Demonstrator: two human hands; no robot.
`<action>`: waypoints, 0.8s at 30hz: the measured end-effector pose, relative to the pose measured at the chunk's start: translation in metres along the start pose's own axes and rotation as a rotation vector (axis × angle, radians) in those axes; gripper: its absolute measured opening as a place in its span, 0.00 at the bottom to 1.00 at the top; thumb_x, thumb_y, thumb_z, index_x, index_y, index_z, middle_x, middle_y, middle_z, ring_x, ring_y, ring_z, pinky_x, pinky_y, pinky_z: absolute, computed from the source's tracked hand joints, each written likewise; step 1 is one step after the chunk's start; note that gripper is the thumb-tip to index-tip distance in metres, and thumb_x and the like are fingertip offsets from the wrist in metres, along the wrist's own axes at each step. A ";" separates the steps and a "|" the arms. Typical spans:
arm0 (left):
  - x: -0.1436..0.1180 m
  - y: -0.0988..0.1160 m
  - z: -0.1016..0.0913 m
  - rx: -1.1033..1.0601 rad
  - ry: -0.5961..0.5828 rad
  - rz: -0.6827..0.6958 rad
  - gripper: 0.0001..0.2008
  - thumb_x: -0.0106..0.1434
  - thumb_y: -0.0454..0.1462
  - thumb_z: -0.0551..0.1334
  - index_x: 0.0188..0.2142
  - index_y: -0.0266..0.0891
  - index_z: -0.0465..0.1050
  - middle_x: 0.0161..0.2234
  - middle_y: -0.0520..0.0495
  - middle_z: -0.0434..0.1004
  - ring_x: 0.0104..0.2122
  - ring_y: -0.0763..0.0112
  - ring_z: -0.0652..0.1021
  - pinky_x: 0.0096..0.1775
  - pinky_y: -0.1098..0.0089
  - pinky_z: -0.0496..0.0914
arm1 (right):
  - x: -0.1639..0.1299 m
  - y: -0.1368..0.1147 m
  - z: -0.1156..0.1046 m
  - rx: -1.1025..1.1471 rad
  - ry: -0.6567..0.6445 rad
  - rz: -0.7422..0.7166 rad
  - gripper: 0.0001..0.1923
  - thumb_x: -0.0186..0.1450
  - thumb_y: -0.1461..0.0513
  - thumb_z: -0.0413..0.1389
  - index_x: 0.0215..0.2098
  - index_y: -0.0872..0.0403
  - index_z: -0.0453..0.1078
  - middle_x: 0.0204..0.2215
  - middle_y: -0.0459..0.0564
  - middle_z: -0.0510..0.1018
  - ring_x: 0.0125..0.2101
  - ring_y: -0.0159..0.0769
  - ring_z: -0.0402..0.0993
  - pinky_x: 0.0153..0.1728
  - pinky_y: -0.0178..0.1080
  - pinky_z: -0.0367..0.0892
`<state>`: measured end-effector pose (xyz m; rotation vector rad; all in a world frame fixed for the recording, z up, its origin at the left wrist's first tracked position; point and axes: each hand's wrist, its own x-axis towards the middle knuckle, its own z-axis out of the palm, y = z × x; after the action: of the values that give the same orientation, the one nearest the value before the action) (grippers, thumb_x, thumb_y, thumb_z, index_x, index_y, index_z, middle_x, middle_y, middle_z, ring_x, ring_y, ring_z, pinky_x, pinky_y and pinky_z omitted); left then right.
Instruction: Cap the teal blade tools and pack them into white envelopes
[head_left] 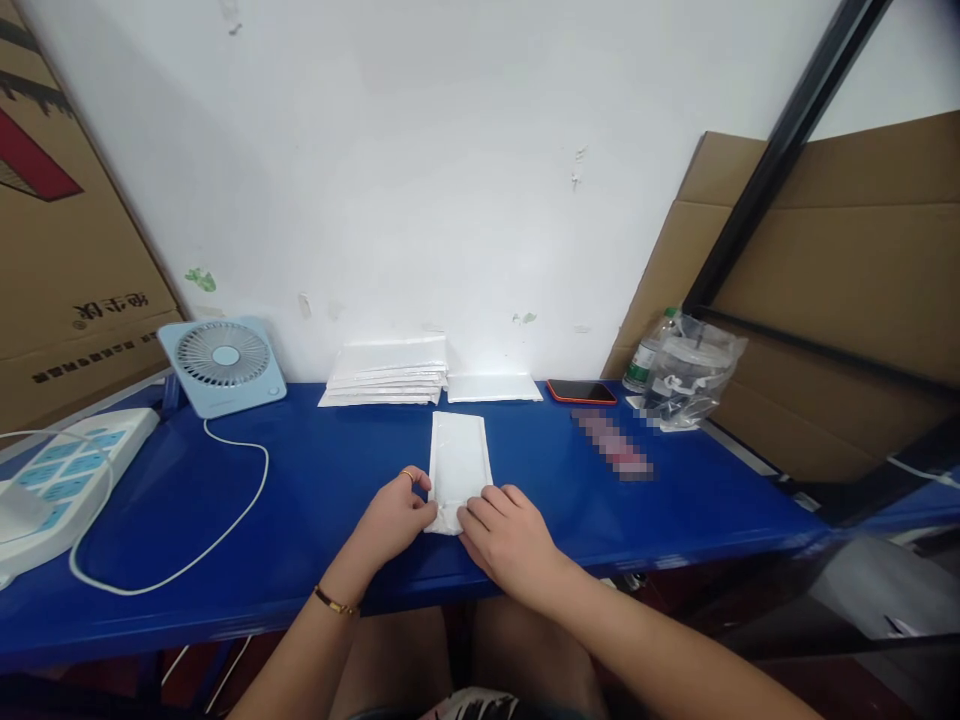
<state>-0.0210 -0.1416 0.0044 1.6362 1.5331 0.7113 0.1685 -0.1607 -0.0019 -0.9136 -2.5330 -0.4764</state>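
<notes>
A flat white paper packet (460, 450) lies lengthwise in front of me on the blue table, its near end folded and crumpled. My left hand (401, 510), with a ring and a bracelet, has its thumb pressed at the packet's near left corner and its fingers curled along the left edge. At the near right corner, my right hand (506, 530) grips the folded end with bent fingers. Behind the packet, against the wall, is a stack of similar white packets (386, 370). One more white packet (495, 387) lies just right of that stack.
A light blue fan (225, 365) stands at the left, its white cable curving over the blue table (315, 450). The power strip (75, 480) is farther left. Toward the right are a phone (581, 391), a bottle (643, 362), a clear plastic bag (690, 375) and a dark shelf post (780, 150).
</notes>
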 end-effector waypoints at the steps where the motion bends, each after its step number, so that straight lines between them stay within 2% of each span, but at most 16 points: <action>1: 0.002 0.001 0.000 -0.109 -0.038 -0.028 0.09 0.53 0.34 0.57 0.33 0.41 0.57 0.14 0.63 0.57 0.14 0.78 0.61 0.19 0.77 0.54 | 0.002 0.001 0.001 -0.045 0.017 -0.015 0.07 0.65 0.66 0.48 0.35 0.55 0.68 0.28 0.51 0.72 0.32 0.37 0.64 0.30 0.41 0.54; 4: 0.004 0.007 0.001 -0.406 -0.109 -0.085 0.12 0.54 0.39 0.59 0.34 0.41 0.56 0.15 0.63 0.57 0.14 0.80 0.62 0.18 0.78 0.57 | 0.006 0.011 -0.003 -0.126 0.099 -0.081 0.08 0.64 0.68 0.49 0.35 0.55 0.69 0.25 0.49 0.72 0.28 0.36 0.62 0.26 0.40 0.52; 7: 0.002 0.013 0.000 -0.599 -0.056 -0.021 0.17 0.56 0.46 0.60 0.38 0.41 0.57 0.22 0.58 0.64 0.19 0.79 0.66 0.19 0.79 0.58 | 0.011 0.037 -0.022 -0.077 0.211 -0.023 0.09 0.64 0.67 0.50 0.40 0.55 0.70 0.25 0.49 0.73 0.27 0.35 0.64 0.27 0.38 0.55; 9: 0.002 0.014 -0.003 -0.651 0.026 0.034 0.19 0.57 0.48 0.59 0.41 0.42 0.57 0.25 0.56 0.66 0.21 0.79 0.67 0.18 0.80 0.58 | 0.015 0.068 -0.036 0.043 0.329 0.170 0.10 0.64 0.65 0.50 0.40 0.55 0.71 0.30 0.50 0.76 0.31 0.35 0.68 0.29 0.36 0.59; 10: 0.001 0.012 -0.004 -0.652 0.067 0.049 0.19 0.57 0.48 0.59 0.42 0.42 0.57 0.26 0.56 0.66 0.22 0.79 0.66 0.18 0.80 0.57 | 0.018 0.087 -0.042 0.130 0.367 0.304 0.10 0.64 0.64 0.50 0.40 0.55 0.71 0.32 0.51 0.76 0.32 0.35 0.69 0.31 0.36 0.61; 12: 0.001 0.009 -0.006 -0.630 0.112 0.065 0.18 0.59 0.48 0.58 0.43 0.42 0.57 0.26 0.56 0.66 0.21 0.79 0.65 0.18 0.80 0.57 | 0.024 0.131 -0.045 0.303 0.503 0.618 0.11 0.62 0.59 0.53 0.38 0.56 0.72 0.30 0.50 0.77 0.29 0.35 0.70 0.30 0.36 0.63; 13: 0.001 0.007 -0.006 -0.614 0.110 0.070 0.18 0.59 0.48 0.57 0.43 0.42 0.57 0.26 0.56 0.66 0.21 0.79 0.64 0.18 0.80 0.57 | 0.026 0.153 -0.042 0.415 0.550 0.753 0.12 0.60 0.57 0.54 0.37 0.56 0.73 0.28 0.49 0.77 0.28 0.36 0.71 0.29 0.36 0.64; 15: 0.001 0.004 -0.005 -0.590 0.077 0.080 0.19 0.59 0.48 0.57 0.45 0.42 0.56 0.26 0.56 0.65 0.21 0.79 0.64 0.18 0.79 0.57 | 0.033 0.195 -0.027 0.735 0.613 0.931 0.15 0.57 0.56 0.58 0.38 0.58 0.73 0.29 0.50 0.78 0.29 0.37 0.73 0.29 0.36 0.67; 17: 0.000 0.002 -0.004 -0.584 0.041 0.087 0.21 0.59 0.49 0.57 0.46 0.43 0.56 0.26 0.56 0.65 0.21 0.79 0.64 0.19 0.79 0.57 | 0.042 0.228 -0.003 1.013 0.605 1.148 0.15 0.53 0.59 0.61 0.36 0.60 0.72 0.28 0.52 0.78 0.28 0.37 0.74 0.28 0.35 0.69; 20: -0.001 0.002 -0.003 -0.591 0.013 0.085 0.21 0.59 0.49 0.57 0.47 0.43 0.55 0.26 0.56 0.64 0.21 0.79 0.63 0.18 0.79 0.56 | 0.062 0.252 0.036 1.035 0.494 1.272 0.12 0.49 0.63 0.63 0.30 0.62 0.70 0.22 0.53 0.77 0.23 0.37 0.73 0.23 0.38 0.70; 24: -0.001 0.001 -0.003 -0.600 -0.020 0.074 0.22 0.59 0.49 0.57 0.48 0.44 0.55 0.26 0.56 0.64 0.21 0.79 0.63 0.19 0.79 0.55 | 0.088 0.256 0.072 0.925 0.336 1.344 0.09 0.47 0.65 0.63 0.25 0.60 0.69 0.19 0.52 0.75 0.25 0.40 0.74 0.24 0.39 0.70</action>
<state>-0.0233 -0.1425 0.0074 1.2394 1.0989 1.0681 0.2583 0.1036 0.0236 -1.5745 -1.0966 0.7950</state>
